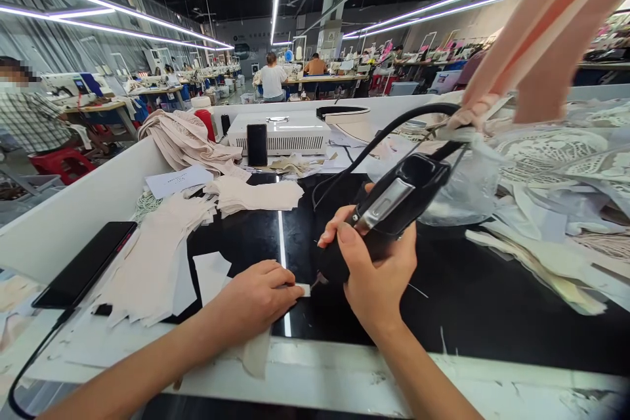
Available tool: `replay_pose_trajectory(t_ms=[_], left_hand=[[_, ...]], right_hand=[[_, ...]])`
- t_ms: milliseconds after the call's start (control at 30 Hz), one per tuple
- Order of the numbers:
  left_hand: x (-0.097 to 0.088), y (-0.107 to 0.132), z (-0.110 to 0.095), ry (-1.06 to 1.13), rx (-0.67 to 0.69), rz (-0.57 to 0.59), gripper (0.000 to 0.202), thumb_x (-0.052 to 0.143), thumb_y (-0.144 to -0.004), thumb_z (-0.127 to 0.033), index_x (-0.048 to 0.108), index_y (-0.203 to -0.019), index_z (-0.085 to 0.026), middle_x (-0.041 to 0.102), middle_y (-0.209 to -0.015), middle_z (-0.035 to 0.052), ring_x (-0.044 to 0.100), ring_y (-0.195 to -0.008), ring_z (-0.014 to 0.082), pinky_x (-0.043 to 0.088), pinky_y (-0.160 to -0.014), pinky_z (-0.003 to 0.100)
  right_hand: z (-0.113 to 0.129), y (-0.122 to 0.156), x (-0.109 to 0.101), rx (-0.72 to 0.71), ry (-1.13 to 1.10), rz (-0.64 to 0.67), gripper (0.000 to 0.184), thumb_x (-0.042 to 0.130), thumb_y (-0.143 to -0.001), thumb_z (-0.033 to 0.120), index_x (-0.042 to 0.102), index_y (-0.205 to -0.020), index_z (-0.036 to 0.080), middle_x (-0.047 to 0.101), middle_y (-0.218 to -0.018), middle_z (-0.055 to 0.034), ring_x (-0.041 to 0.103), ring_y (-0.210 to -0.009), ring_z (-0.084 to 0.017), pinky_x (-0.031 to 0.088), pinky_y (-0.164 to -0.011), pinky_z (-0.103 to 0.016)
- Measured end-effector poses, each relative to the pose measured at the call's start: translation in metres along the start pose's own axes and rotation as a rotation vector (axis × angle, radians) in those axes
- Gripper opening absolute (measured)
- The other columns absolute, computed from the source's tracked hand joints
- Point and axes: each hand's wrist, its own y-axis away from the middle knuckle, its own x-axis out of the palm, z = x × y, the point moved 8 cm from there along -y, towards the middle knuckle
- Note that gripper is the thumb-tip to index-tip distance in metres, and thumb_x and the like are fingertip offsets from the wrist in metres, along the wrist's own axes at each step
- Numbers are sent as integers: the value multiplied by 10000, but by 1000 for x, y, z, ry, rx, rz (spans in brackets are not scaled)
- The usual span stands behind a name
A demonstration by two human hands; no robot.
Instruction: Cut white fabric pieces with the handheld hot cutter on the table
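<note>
My right hand [381, 275] is wrapped round a black corded power tool [394, 203] with a silver plate on its side; its exact kind does not show. The tool tilts down toward the table, and its lower end is partly hidden by my fingers. A black cord loops from its top, where tied pink fabric strips [531, 46] run up out of view. My left hand [260, 295] is closed, fingers pressed together on a small cream fabric piece [258, 351] at the black table top [443, 289]. Its pale end shows beyond my fingertips, just left of the tool.
Cream fabric pieces [152, 256] lie stacked at left, beside a black phone [88, 266] with a cable. Another phone [256, 144] leans on a white vented box [280, 134]. Plastic bags and lace pieces [546, 151] pile up at right. Several people sit at sewing tables beyond.
</note>
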Motion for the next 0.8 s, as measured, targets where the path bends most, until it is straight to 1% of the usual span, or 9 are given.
replay_pose_trajectory(t_ms=[167,300,467,633,800], left_hand=[[0,-2,0,6,-6,22,230,473,-1055,-140,686,-1140,-160,673,-973,73,640,-893,181,578,-843,308],[0,-1,0,16,-2,5,224,485,-1053,-146,688,-1147,-157,676,-988,76,641,-921,181,577,-863,308],[0,0,1,27,1,3,233,478,-1054,-143,687,-1156,-167,679,-994,74,649,-944,174,582,-912,319],[0,0,1,14,6,2,229,478,-1058,-151,690,-1145,-161,677,-982,76,651,-937,177,590,-887,313],[-2,1,-1,-4,36,-57,231,475,-1070,-165,701,-1113,-156,677,-964,67,654,-922,169,584,-905,315]], right_hand=[[1,5,2,11,-5,22,275,763,-812,219,547,-971,276,676,-766,69,622,-549,-125,566,-515,-279],[1,5,3,8,39,31,238,747,-828,234,536,-934,262,670,-748,67,629,-541,-122,571,-518,-279],[1,2,1,4,20,5,261,761,-822,228,535,-948,261,676,-748,79,626,-540,-114,566,-529,-278],[-2,-2,1,-8,-3,-5,280,770,-811,224,528,-944,269,672,-745,77,612,-539,-121,553,-522,-290],[-4,-1,2,-19,39,4,281,776,-812,232,535,-952,272,673,-752,61,608,-540,-134,544,-522,-304]])
